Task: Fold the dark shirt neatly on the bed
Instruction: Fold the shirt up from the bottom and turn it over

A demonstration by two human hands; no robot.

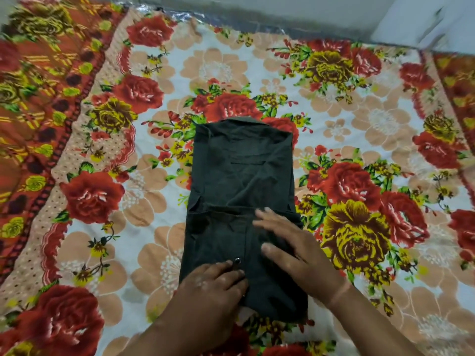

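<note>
The dark shirt lies on the bed as a long narrow rectangle, its sides folded in and its collar at the far end. A cross crease runs over it about two thirds of the way toward me, and a small metal button shows near the bottom. My left hand rests flat on the near left corner, fingers spread, beside the button. My right hand lies palm down on the near right part, fingers pointing left across the cloth. Neither hand grips the fabric.
The bed carries a floral bedsheet with red and yellow roses on white. A darker orange-red patterned cloth covers the left side. A pale wall runs along the far edge, with a shiny strip at the mattress edge.
</note>
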